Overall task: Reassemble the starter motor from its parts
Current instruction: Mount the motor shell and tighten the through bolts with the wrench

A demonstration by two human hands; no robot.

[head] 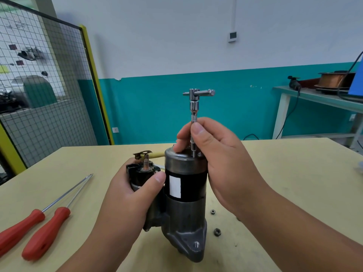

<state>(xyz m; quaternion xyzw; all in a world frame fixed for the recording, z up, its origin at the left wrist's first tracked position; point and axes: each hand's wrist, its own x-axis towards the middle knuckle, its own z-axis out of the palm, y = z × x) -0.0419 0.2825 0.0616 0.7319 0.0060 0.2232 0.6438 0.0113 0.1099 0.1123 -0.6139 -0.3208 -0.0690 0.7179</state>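
Observation:
The starter motor stands upright on the pale table, black cylinder with a white label above a grey cast nose. My left hand grips the black solenoid on its left side, thumb across the front. A copper stud and a loose terminal lug on a yellow lead rise above the solenoid. My right hand pinches the knurled shaft of a chrome T-handle socket driver, held vertical with its tip on the motor's end cap. The tip's fastener is hidden by my fingers.
Two red-handled screwdrivers lie at the table's left front. Two small nuts sit right of the motor's base. A wire-mesh guard with a yellow frame stands at the left. A green bench with a wire spool is at the back right.

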